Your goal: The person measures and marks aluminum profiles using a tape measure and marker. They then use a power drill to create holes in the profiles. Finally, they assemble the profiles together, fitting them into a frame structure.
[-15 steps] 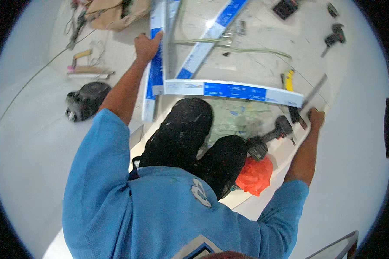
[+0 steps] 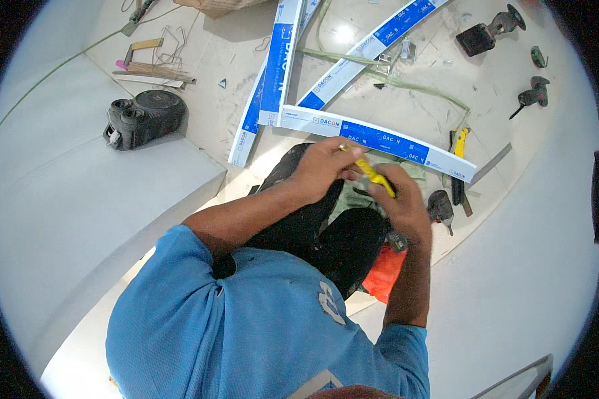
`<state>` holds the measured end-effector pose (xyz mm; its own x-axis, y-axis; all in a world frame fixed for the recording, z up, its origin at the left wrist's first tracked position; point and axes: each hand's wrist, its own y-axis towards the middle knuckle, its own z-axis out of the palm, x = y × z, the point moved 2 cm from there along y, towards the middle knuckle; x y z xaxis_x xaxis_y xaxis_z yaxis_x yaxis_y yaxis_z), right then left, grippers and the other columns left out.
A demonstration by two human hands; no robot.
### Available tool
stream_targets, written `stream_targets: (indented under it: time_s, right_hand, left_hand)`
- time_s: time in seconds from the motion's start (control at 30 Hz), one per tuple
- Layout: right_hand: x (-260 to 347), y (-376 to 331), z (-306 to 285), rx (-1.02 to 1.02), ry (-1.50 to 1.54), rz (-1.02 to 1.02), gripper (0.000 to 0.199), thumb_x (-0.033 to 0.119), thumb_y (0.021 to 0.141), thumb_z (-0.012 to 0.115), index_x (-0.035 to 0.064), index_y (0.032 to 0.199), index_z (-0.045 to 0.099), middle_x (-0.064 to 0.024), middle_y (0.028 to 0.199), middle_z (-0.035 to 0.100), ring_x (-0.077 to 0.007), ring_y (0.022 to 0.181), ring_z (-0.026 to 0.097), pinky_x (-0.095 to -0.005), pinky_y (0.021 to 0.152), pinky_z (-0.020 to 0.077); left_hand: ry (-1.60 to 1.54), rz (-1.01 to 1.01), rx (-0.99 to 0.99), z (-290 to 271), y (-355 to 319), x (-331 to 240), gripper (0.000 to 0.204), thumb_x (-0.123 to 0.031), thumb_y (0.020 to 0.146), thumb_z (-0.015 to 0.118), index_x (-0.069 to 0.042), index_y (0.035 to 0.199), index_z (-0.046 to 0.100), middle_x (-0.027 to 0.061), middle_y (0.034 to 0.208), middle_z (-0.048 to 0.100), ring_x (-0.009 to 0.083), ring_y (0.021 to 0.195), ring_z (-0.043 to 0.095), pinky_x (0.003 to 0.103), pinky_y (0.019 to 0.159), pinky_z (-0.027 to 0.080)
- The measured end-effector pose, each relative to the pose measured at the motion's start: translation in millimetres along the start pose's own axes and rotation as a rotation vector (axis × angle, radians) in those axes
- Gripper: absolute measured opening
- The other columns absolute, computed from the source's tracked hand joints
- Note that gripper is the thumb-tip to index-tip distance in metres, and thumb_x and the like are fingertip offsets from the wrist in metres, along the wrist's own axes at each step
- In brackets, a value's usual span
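Above my knees my two hands come together at a tape measure [image 2: 377, 178], whose yellow blade spans the gap between them. My left hand [image 2: 316, 169] pinches the blade's end with thumb and fingers. My right hand [image 2: 404, 203] is closed round the other end, where the case is mostly hidden by the fingers. Just beyond the hands lies a long profile [image 2: 379, 143] in white and blue film. Its left end meets an upright profile [image 2: 279, 73] with similar film, forming a corner. Another wrapped profile [image 2: 353, 65] slants away behind.
To the left are a black tool-like object [image 2: 150, 116] on a white ledge and a yellow-framed saw [image 2: 143, 45]. On the right lie a yellow-black hand tool [image 2: 459, 153], a partly hidden drill [image 2: 440, 207], another power tool [image 2: 491, 32] and a small drill [image 2: 532, 98]. An orange bag [image 2: 383, 272] sits by my leg.
My left hand has left the upright profile and my right hand has come in from the right wall. They now meet over my lap at the tape measure.
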<state>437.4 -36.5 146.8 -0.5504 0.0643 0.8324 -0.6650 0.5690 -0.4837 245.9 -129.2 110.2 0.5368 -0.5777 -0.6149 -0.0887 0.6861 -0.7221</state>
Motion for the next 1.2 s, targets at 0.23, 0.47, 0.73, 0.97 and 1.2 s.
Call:
stream_targets:
  time_s: [0.23, 0.47, 0.73, 0.97, 1.2]
  right_hand:
    - [12, 71, 33, -0.049, -0.349, -0.129, 0.042, 0.036, 0.094, 0.072, 0.0008, 0.117, 0.072, -0.0228, 0.103, 0.069, -0.0386, 0.096, 0.068, -0.0451, 0.087, 0.0526]
    - [22, 187, 66, -0.078, -0.542, -0.221, 0.040, 0.040, 0.088, 0.071, 0.0065, 0.109, 0.076, -0.0246, 0.102, 0.071, -0.0430, 0.097, 0.069, -0.0525, 0.090, 0.0546]
    - [2, 223, 50, 0.022, -0.572, -0.144, 0.046, 0.041, 0.088, 0.073, 0.0042, 0.115, 0.077, -0.0236, 0.107, 0.073, -0.0392, 0.101, 0.071, -0.0459, 0.093, 0.0547]
    - [-1, 222, 50, 0.020, -0.595, -0.158, 0.044, 0.040, 0.087, 0.073, 0.0069, 0.116, 0.076, -0.0216, 0.107, 0.068, -0.0400, 0.102, 0.066, -0.0498, 0.092, 0.0538]
    - [4, 210, 59, -0.064, -0.585, -0.216, 0.042, 0.034, 0.085, 0.073, 0.0035, 0.114, 0.076, -0.0204, 0.102, 0.067, -0.0396, 0.098, 0.066, -0.0492, 0.089, 0.0540]
  left_hand:
    - [-0.103, 0.146, -0.417, -137, 31, -26, 0.028, -0.023, 0.105, 0.065, 0.003, 0.115, 0.067, 0.0120, 0.101, 0.073, 0.0181, 0.083, 0.072, 0.030, 0.074, 0.060]
    - [0.288, 0.381, -0.778, -212, 67, -46, 0.030, -0.026, 0.102, 0.069, 0.002, 0.112, 0.075, 0.0070, 0.090, 0.073, 0.0141, 0.077, 0.066, 0.031, 0.073, 0.056]
    - [0.535, 0.466, -0.811, -225, 91, -29, 0.030, -0.025, 0.096, 0.074, -0.001, 0.114, 0.080, 0.0151, 0.099, 0.078, 0.0204, 0.088, 0.073, 0.034, 0.082, 0.056]
    - [0.470, 0.417, -0.875, -222, 92, -30, 0.031, -0.028, 0.097, 0.076, 0.001, 0.106, 0.080, 0.0104, 0.089, 0.077, 0.0142, 0.078, 0.069, 0.031, 0.073, 0.055]
    - [0.401, 0.438, -0.877, -217, 92, -30, 0.033, -0.028, 0.097, 0.076, 0.003, 0.107, 0.079, 0.0118, 0.091, 0.078, 0.0161, 0.080, 0.070, 0.032, 0.075, 0.056]
